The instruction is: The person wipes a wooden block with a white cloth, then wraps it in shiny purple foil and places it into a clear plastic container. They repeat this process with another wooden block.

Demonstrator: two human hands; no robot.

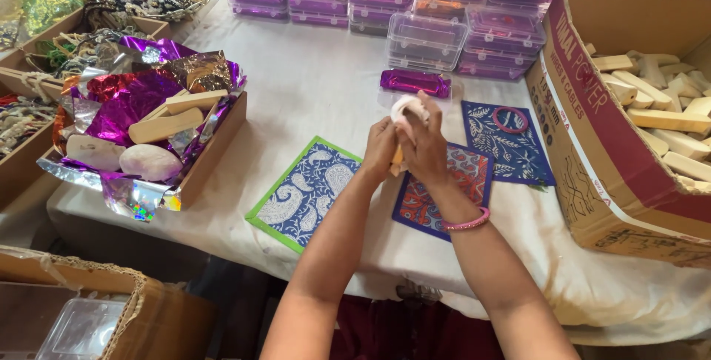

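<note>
Both forearms reach forward from the near edge and meet over the middle of the desk (pixel 311 86), which is covered in a white cloth. The left hand (pixel 380 149) and the right hand (pixel 426 145) are pressed close together, fingers curled inward around a small pale rounded piece (pixel 407 108) that shows above the knuckles. The right hand lies over the top, back turned up, wrist bent slightly; a pink beaded bracelet (pixel 466 222) circles that wrist. A sliver of tan wood (pixel 398 158) peeks out below the left hand's fingers; I cannot tell whether it is part of the same piece.

The held piece hangs above the desk, over the gap between a blue paisley cloth square with a green border (pixel 304 193) and a red and blue patterned square (pixel 463 171). Just beyond the hands lies a clear plastic box lined with purple foil (pixel 415 82). To the left is a shallow wooden tray of purple foil and pale wooden shapes (pixel 148 138); to the right, a cardboard carton of wooden blocks (pixel 615 145).
</note>
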